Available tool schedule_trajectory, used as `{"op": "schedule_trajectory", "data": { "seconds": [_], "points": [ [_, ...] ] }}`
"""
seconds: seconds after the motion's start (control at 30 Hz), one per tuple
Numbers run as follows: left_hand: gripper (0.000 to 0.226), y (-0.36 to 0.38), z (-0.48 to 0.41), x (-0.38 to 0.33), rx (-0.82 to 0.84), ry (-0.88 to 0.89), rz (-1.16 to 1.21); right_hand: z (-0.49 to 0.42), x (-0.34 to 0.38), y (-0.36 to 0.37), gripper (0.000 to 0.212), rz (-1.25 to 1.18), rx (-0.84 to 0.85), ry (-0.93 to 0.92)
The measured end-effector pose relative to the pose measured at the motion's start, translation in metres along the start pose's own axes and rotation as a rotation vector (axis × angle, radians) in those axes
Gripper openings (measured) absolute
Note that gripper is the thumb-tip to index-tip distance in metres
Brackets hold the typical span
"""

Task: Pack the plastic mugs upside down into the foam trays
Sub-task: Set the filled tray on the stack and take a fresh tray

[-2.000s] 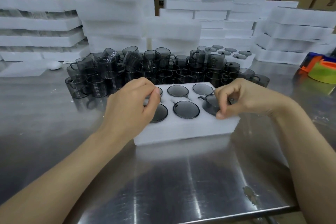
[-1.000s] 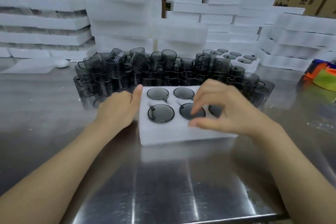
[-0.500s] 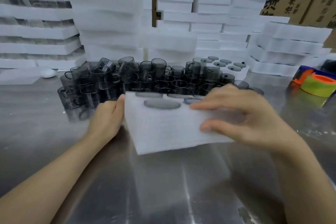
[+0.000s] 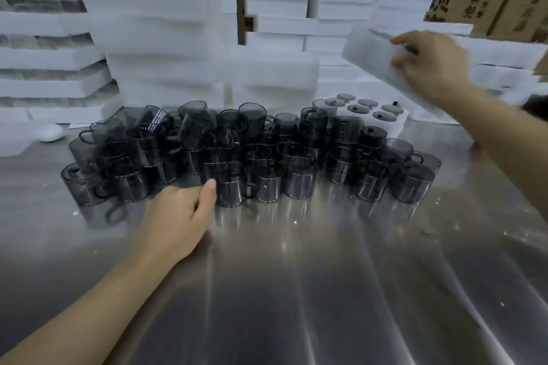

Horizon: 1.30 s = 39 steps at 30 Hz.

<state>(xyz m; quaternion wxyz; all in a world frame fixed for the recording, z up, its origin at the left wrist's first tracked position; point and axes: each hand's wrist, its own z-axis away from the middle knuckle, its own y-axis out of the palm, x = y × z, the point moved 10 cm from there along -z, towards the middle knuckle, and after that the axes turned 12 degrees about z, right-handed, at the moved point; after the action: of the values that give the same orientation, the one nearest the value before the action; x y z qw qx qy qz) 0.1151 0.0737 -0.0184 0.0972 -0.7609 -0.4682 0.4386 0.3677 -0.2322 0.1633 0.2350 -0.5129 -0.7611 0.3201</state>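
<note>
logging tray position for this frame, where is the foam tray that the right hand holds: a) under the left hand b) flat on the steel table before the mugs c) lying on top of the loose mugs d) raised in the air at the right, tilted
d: the right hand grips the foam tray tilted in the air, well above the table and the loose mugs.

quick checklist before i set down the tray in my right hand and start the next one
1. Grip: ok, right hand holds foam tray in the air.
2. Tray level: not ok, tilted.
3. Mugs seated in it: cannot tell, blurred.
4. Free hand: ok, left hand holds nothing.
5. Supply: ok, loose mugs stand by the left hand.
6. Room for next tray: ok, bare steel table in front of the mugs.
</note>
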Motion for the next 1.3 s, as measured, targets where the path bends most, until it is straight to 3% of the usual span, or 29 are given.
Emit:
{"op": "schedule_trajectory", "data": {
  "seconds": [0.17, 0.33, 0.43, 0.53, 0.63, 0.73, 0.8, 0.97, 1.17, 1.23, 1.3],
  "points": [
    [0.057, 0.008, -0.008, 0.002, -0.007, 0.059, -0.031, -0.032, -0.008, 0.077, 0.034, 0.105, 0.074, 0.062],
    [0.055, 0.010, -0.007, 0.001, 0.005, 0.076, -0.025, -0.026, 0.016, 0.155, 0.045, 0.127, 0.344, -0.057],
    [0.054, 0.010, -0.007, -0.003, 0.008, 0.071, -0.055, -0.039, 0.014, 0.152, 0.039, 0.088, 0.352, 0.013],
    [0.055, 0.012, -0.008, -0.002, 0.022, 0.044, -0.087, -0.059, 0.044, 0.119, 0.043, -0.165, 0.210, 0.091],
    [0.055, 0.013, -0.009, -0.001, 0.038, 0.031, -0.101, -0.070, 0.116, 0.098, 0.056, -0.336, 0.177, -0.106],
    [0.057, 0.015, -0.009, 0.000, 0.051, 0.032, -0.094, -0.057, 0.162, 0.130, 0.059, -0.164, 0.419, -0.256],
    [0.056, 0.014, -0.009, 0.001, 0.043, 0.034, -0.079, -0.049, 0.162, 0.145, 0.057, -0.105, 0.435, -0.229],
    [0.060, 0.008, -0.009, 0.002, -0.006, 0.051, -0.064, -0.033, 0.147, 0.080, 0.050, -0.091, 0.110, -0.079],
    [0.061, -0.006, -0.009, 0.008, -0.108, -0.019, -0.003, 0.086, 0.167, -0.070, 0.051, -0.254, -0.074, -0.396],
    [0.056, -0.010, -0.014, 0.026, -0.173, -0.136, 0.125, 0.153, 0.175, -0.114, 0.049, -0.291, -0.102, -0.553],
    [0.047, -0.015, -0.010, 0.068, -0.352, -0.497, 0.434, 0.218, 0.177, -0.136, 0.045, -0.304, -0.093, -0.685]
  ]
}}
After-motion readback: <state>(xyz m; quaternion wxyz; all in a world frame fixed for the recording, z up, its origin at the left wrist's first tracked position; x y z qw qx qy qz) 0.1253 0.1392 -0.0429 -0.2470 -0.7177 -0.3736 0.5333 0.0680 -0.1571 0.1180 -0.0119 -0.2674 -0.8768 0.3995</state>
